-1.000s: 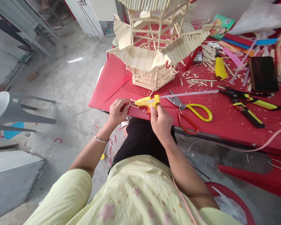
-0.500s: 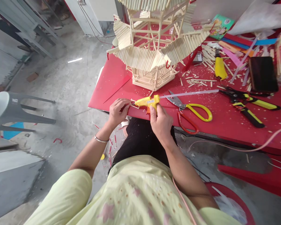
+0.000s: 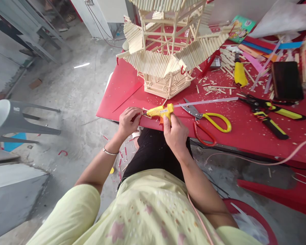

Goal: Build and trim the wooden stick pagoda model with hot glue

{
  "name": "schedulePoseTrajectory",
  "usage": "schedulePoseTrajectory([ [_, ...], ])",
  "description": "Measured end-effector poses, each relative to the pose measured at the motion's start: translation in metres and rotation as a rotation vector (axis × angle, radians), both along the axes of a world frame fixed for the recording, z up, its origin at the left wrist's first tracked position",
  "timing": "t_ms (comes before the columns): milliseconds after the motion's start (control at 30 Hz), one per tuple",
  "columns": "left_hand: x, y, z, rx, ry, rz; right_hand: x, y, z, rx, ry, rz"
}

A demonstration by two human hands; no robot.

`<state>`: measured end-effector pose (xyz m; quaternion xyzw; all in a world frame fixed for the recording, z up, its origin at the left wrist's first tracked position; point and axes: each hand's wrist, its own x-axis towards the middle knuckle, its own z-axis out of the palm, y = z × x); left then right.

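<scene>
My right hand (image 3: 175,131) is wrapped round the handle of a yellow hot glue gun (image 3: 159,111). A long clear glue stick (image 3: 206,101) juts out of its back end to the right. The nozzle points left at the fingertips of my left hand (image 3: 129,119), which are pinched together over the table's front edge. A thin wooden stick (image 3: 148,117) shows between those fingers and the nozzle, partly hidden. Just behind the hands stands a tiered pagoda model (image 3: 168,61) built from wooden sticks, with slatted roofs.
Scissors (image 3: 199,117) with yellow and red handles lie right of the glue gun on the red table (image 3: 127,85). Farther right are pliers (image 3: 267,114), a black phone (image 3: 287,81) and loose sticks (image 3: 228,63). A grey stool (image 3: 17,117) stands on the floor at left.
</scene>
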<state>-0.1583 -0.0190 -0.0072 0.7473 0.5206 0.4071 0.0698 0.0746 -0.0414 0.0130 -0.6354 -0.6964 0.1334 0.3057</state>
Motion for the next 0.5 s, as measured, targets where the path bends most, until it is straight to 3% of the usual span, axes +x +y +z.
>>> schedulePoseTrajectory([
  [500,0.0005,0.0012,-0.0020,0.057,-0.012,-0.014,-0.0007,0.0007,-0.0017,0.026,-0.017,-0.004],
])
